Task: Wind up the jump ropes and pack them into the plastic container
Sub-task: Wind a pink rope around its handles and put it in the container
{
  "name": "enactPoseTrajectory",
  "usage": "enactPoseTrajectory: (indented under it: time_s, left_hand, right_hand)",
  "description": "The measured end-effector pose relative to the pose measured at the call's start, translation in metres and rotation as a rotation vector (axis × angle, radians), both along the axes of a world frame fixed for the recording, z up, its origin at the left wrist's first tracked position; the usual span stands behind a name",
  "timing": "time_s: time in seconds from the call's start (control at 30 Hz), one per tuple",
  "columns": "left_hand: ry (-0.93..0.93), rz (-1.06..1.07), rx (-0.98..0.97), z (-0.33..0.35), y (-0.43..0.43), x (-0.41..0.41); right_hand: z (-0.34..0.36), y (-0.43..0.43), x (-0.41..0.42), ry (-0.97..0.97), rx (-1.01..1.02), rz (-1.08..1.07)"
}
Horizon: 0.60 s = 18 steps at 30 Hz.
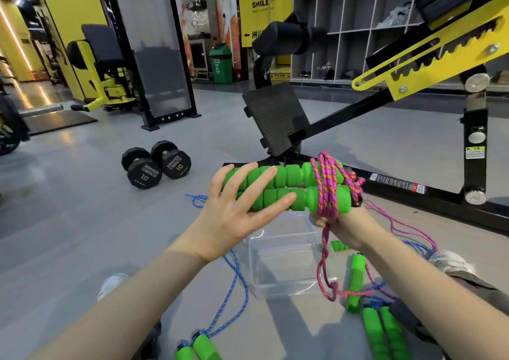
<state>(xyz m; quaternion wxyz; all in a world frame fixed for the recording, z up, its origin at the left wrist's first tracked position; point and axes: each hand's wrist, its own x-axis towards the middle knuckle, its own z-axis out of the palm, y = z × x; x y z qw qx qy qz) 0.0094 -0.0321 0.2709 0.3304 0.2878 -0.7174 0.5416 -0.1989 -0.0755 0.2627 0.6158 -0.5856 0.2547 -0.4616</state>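
Two green foam handles (286, 187) lie side by side in mid-air, with a pink and orange rope (327, 186) wound round their right end. My right hand (344, 226) grips that wound end from below. My left hand (242, 208) has its fingers spread and straight against the handles' left end. The rope's loose tail hangs down over a clear plastic container (286, 252) on the floor beneath. A blue rope (234, 293) with green handles (197, 347) trails on the floor at the lower left.
More green handles (382, 329) and tangled ropes lie on the floor at the lower right, near a shoe (451, 260). Two black dumbbells (155, 164) sit to the left. A black and yellow gym bench frame (413, 78) stands ahead and to the right.
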Motion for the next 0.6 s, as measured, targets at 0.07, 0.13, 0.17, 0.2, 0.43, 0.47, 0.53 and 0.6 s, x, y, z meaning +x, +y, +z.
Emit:
enactPoseTrajectory:
  time_s: [0.07,0.13,0.17,0.2,0.43,0.47,0.53,0.6]
  left_hand:
    - [0.036,0.045,-0.005,-0.002,-0.003,0.006]
    - [0.067,0.106,-0.018,-0.003,-0.007,0.017]
    - [0.077,0.142,-0.018,-0.005,-0.01,0.024]
    - [0.085,0.18,-0.01,-0.006,-0.011,0.031]
    - [0.114,0.377,0.036,-0.013,-0.017,0.062]
    - [0.111,0.385,0.037,-0.013,-0.018,0.063]
    - [0.097,0.404,0.04,-0.015,-0.018,0.063]
    - [0.085,0.428,0.058,-0.017,-0.019,0.063]
  right_hand:
    - [-0.003,0.003,0.011,-0.019,0.105,-0.01]
    - [-0.002,0.011,0.023,-0.03,0.162,-0.013]
    - [-0.001,0.014,0.027,-0.027,0.185,-0.013]
    - [0.001,0.019,0.032,-0.006,0.2,-0.005]
    - [0.028,0.037,0.035,0.306,0.133,0.096]
    - [0.034,0.038,0.033,0.369,0.102,0.107]
    - [0.042,0.039,0.027,0.499,0.04,0.154]
    - [0.048,0.041,0.022,0.595,-0.002,0.213]
